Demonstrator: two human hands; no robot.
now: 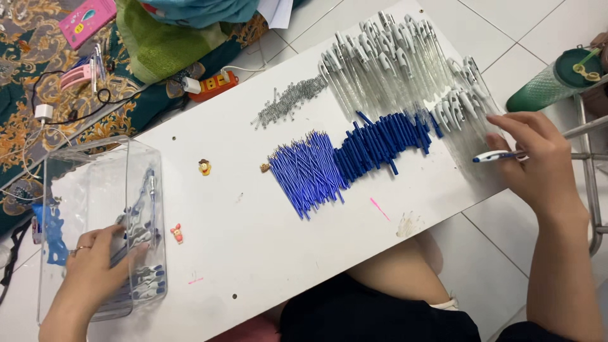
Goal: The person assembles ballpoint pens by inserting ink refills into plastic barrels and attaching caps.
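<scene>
The left hand [95,266] lies inside the clear box [136,152] at the near left, fingers spread loosely over the finished pens [144,278]; the right hand [538,158] at the right edge of the white board [253,221] pinches one pen [497,156] beside the clear barrels [392,57]; blue refills [310,171] lie between.

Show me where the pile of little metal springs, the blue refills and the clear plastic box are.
springs [288,101], head view, middle of the pile.
blue refills [310,171], head view, centre of the bundle.
clear plastic box [95,152], head view, top wall.
</scene>
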